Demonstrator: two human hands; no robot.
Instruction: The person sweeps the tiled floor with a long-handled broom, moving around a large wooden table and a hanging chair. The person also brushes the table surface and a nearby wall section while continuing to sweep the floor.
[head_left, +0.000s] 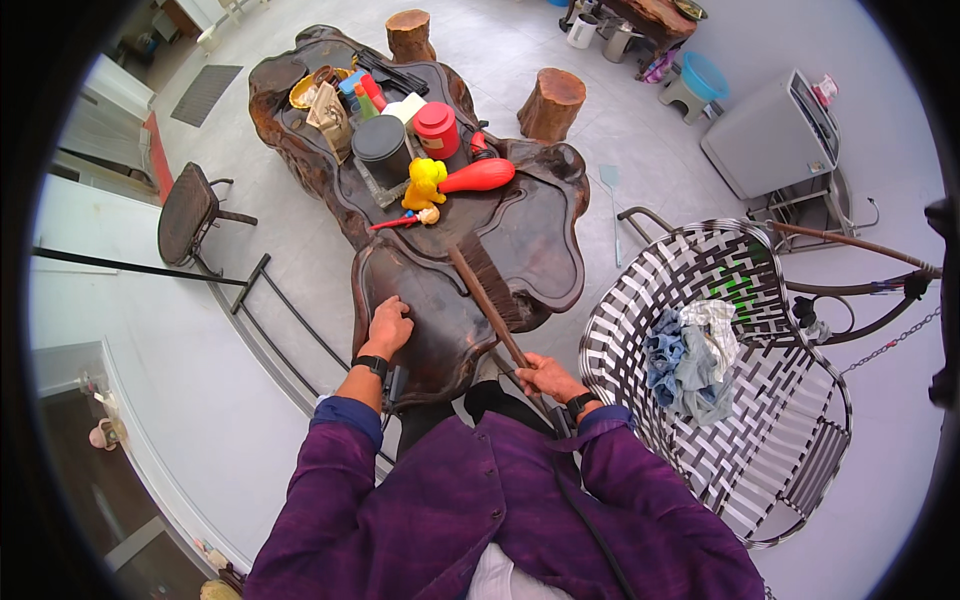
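Note:
My right hand (551, 376) is closed around the handle end of a long wooden bench brush (487, 300). Its dark bristles lie along the surface of a dark carved root-wood table (420, 315). My left hand (391, 326) rests at the table's left near part, holding nothing, with its fingers partly curled. Beyond the brush, a yellow dog figurine (425, 184) stands beside a red rounded object (480, 175). A slim red stick (395, 222) with a small figure at its end lies nearer to me.
A black canister (381, 150), red canister (436, 129), paper bag (330, 116) and yellow basket (300, 101) crowd the table's far half. At right hangs a woven chair (622, 330) holding crumpled clothes (694, 360). Wood stumps (551, 105) and a black chair (185, 214) flank the table.

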